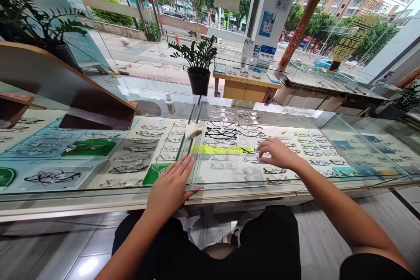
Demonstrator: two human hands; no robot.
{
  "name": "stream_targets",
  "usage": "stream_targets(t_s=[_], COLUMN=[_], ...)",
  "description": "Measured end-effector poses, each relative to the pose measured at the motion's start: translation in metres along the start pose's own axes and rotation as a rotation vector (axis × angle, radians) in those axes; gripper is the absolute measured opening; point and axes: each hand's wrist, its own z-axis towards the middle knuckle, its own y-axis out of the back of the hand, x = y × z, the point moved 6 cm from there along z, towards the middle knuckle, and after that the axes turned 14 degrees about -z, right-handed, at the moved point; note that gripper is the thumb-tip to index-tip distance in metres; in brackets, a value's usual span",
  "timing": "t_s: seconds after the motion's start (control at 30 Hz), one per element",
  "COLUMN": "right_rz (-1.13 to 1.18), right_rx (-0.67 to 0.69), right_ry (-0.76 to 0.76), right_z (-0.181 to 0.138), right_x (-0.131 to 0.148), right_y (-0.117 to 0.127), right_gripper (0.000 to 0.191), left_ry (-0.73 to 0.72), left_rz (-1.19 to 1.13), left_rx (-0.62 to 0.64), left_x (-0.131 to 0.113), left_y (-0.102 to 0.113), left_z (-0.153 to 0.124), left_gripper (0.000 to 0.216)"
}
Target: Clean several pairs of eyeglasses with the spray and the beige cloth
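My left hand (170, 183) lies flat, fingers together and stretched out, on the near edge of the glass display counter (229, 186). It holds nothing. My right hand (277, 153) reaches further in over the rows of eyeglass frames. Its fingers are bent, and the tips pinch a thin dark eyeglass frame (250, 151) beside a yellow-green tray strip (223, 149). Whether that hand is above or below the glass I cannot tell. A crumpled white cloth (193, 130) lies on the glass beyond my left hand.
A small white bottle (169, 103) stands at the counter's far side. A curved wooden shelf (65, 89) sits on the left. A potted plant (198, 68) and a low wooden table (246, 85) stand behind, before the shop windows. My dark-clothed knees are below.
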Motion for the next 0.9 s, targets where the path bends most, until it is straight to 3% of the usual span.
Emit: stream_targets(t_s=[0.5, 0.63, 0.7, 0.77, 0.9], right_rz=[-0.041, -0.049, -0.021, 0.041, 0.171], right_rx=[0.0, -0.026, -0.028, -0.024, -0.154], right_ry=[-0.043, -0.046, -0.027, 0.004, 0.043], right_z=[0.054, 0.047, 0.037, 0.025, 0.011], right_x=[-0.024, -0.016, -0.008, 0.0, 0.012], right_y=[-0.007, -0.002, 0.007, 0.021, 0.068], right_gripper=[0.006, 0.008, 0.009, 0.009, 0.011], left_ry=[0.031, 0.067, 0.089, 0.132, 0.173], left_rz=[-0.023, -0.094, -0.169, -0.268, -0.452], left_rx=[0.029, 0.142, 0.263, 0.38, 0.42], left_x=[0.002, 0.006, 0.006, 0.0, -0.023], left_y=[-0.003, 0.004, 0.018, 0.043, 0.107], left_z=[0.0, 0.001, 0.003, 0.01, 0.061], left_gripper=[0.09, 0.096, 0.101, 0.092, 0.069])
